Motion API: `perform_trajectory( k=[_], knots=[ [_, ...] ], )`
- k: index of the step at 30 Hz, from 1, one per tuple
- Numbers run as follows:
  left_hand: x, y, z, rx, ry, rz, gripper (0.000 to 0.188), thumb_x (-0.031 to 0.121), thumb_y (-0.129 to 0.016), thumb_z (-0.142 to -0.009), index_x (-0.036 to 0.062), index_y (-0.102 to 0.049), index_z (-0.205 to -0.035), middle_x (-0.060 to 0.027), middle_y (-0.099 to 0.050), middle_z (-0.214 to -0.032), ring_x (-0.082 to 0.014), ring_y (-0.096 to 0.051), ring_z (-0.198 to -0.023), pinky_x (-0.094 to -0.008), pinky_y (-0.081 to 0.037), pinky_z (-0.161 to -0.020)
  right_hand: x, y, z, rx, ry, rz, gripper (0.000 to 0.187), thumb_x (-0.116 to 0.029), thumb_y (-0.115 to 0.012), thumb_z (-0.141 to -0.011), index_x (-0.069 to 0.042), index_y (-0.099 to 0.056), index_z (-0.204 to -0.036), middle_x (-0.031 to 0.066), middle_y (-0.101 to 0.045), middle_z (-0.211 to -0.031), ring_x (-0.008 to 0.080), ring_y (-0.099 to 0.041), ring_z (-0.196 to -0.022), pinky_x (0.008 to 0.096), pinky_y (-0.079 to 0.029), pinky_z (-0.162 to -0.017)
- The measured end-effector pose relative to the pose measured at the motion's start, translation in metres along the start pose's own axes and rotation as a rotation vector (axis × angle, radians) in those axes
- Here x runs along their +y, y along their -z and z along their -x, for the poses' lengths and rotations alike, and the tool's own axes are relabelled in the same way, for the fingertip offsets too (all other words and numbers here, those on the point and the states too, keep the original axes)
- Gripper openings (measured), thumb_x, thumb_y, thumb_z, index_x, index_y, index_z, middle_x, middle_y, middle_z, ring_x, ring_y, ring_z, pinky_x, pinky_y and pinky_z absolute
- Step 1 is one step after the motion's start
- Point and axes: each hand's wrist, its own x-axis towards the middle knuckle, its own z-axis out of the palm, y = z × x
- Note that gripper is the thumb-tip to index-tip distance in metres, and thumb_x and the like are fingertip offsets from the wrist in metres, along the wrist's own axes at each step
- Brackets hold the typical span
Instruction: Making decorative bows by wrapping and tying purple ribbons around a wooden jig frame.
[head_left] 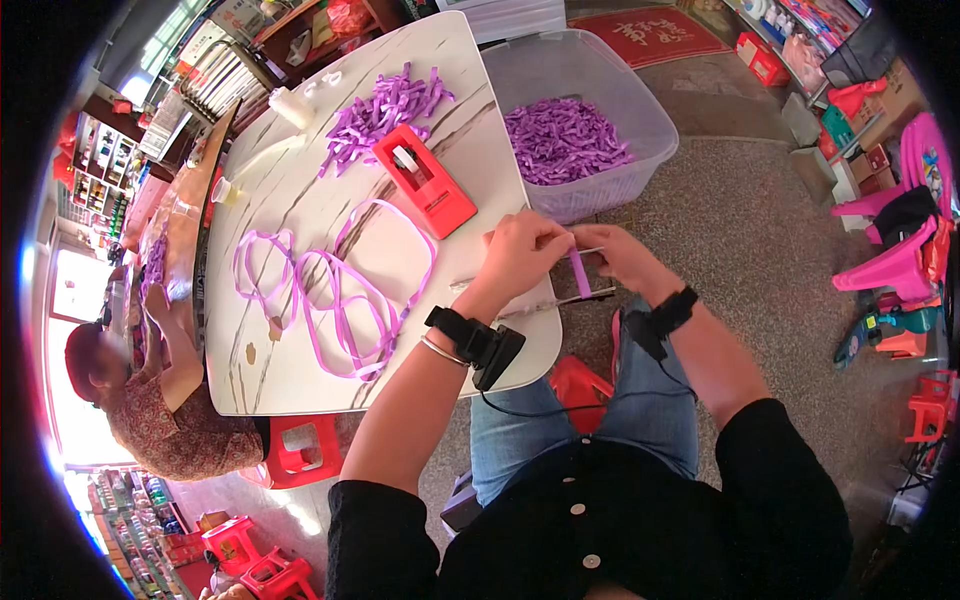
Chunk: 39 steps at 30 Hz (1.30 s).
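At the table's right edge, both my hands meet over a short band of purple ribbon (pixel 579 274) that hangs across thin metal rods (pixel 588 297). My left hand (pixel 522 252) is closed, thumb and fingers pinching at the ribbon's upper end. Just to its right, my right hand (pixel 622 258) has its fingers curled beside the upper rod; what they grip, if anything, is hidden. A long loose ribbon (pixel 333 300) lies in loops on the table left of my hands. Beyond them sits a red tape dispenser (pixel 437 205) with a white roll.
Cut purple ribbon pieces (pixel 385 110) are heaped on the marble-patterned table (pixel 480 110). A clear plastic bin (pixel 650 130) of purple pieces stands against its right side. Another person (pixel 150 390) sits at the left. A white bottle (pixel 290 107) and red stools (pixel 305 450) are around.
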Motion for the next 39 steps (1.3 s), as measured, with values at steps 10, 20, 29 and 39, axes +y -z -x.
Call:
perform_trajectory(
  k=[10,20,29,39],
  knots=[
    [0.008,0.002,-0.002,-0.143,0.042,-0.238,0.017,0.033,-0.063,-0.071,0.0168,-0.069,-0.074,-0.0019,-0.054,-0.074,-0.0217,-0.049,-0.082,-0.0346,-0.036,-0.069,0.044,-0.043,0.073,0.166,0.226,-0.097,0.012,-0.017,-0.058,-0.083,-0.007,-0.054,-0.087,-0.0031,-0.053,-0.071,0.0032,-0.049,-0.063,0.0160,-0.036,-0.052],
    [0.002,-0.002,-0.006,-0.162,0.049,-0.229,0.018,0.036,-0.062,-0.068,0.0206,-0.069,-0.074,-0.0021,-0.057,-0.058,-0.0267,-0.050,-0.074,-0.0405,-0.032,-0.059,0.043,-0.046,0.074,0.159,0.130,-0.408,0.011,-0.018,-0.062,-0.079,-0.010,-0.055,-0.078,0.0011,-0.060,-0.078,0.0042,-0.050,-0.063,0.0161,-0.035,-0.050],
    [0.005,0.001,-0.007,-0.187,0.079,-0.250,0.018,0.036,-0.062,-0.068,0.0205,-0.069,-0.074,-0.0026,-0.058,-0.059,-0.0269,-0.052,-0.072,-0.0408,-0.032,-0.060,0.037,-0.045,0.077,0.136,0.099,-0.408,0.010,-0.012,-0.062,-0.079,-0.011,-0.052,-0.078,0.0029,-0.060,-0.078,0.0046,-0.051,-0.061,0.0162,-0.039,-0.049],
    [0.025,-0.007,0.042,0.163,-0.063,0.122,0.025,0.024,-0.052,-0.082,0.0010,-0.062,-0.076,-0.0103,-0.054,-0.060,-0.0176,-0.051,-0.055,-0.0302,-0.038,-0.050,0.022,-0.050,0.085,0.237,-0.009,-0.149,0.011,-0.021,-0.060,-0.081,-0.010,-0.059,-0.084,-0.0024,-0.058,-0.075,0.0030,-0.049,-0.060,0.0150,-0.035,-0.049]
  ],
)
